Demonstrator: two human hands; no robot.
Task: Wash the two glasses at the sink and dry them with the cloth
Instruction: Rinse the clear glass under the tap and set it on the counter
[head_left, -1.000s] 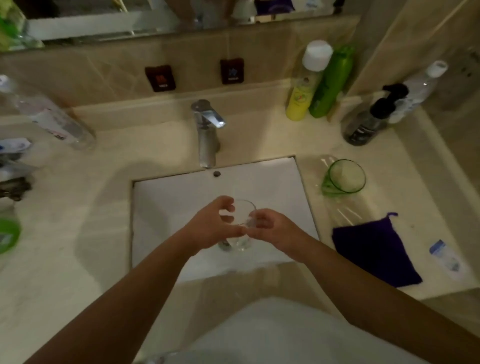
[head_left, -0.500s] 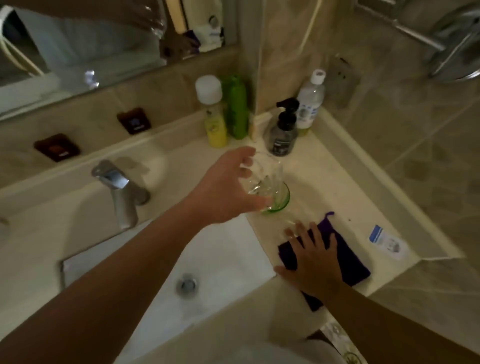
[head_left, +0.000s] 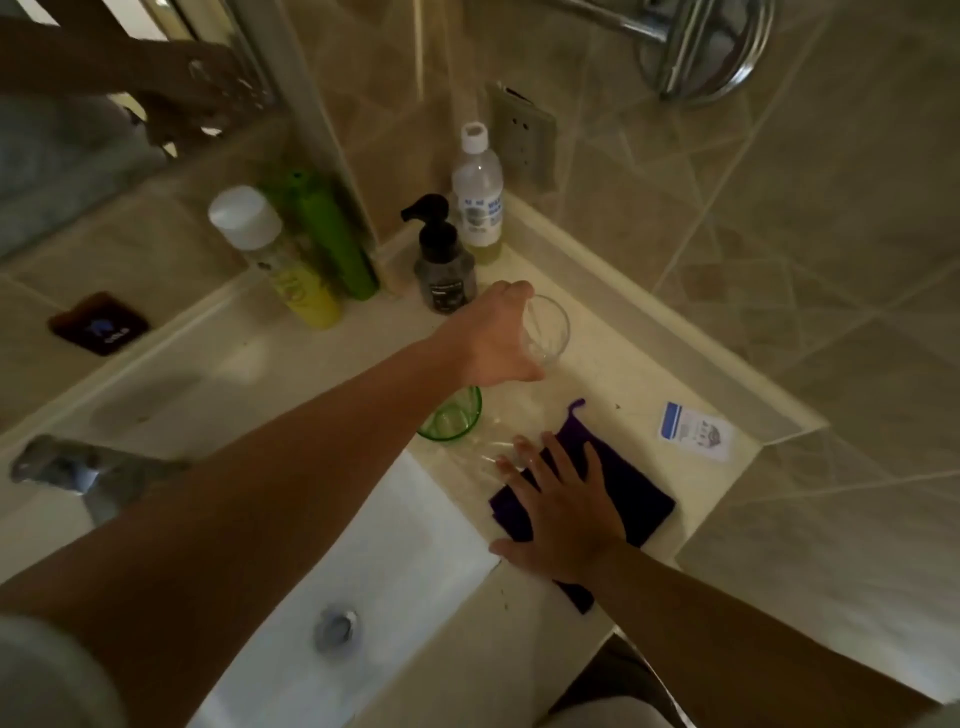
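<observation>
One clear glass (head_left: 545, 328) upright, mouth up, in left hand (head_left: 496, 340).

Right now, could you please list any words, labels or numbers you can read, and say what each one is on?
None can be read.
Clear bottle: label print, blurred.
Black pump bottle: pale label lines, too small.
Yellow bottle: markings, blurred.
White and blue packet: print too small.
Dark wall plate: pale symbol, unreadable.
</observation>
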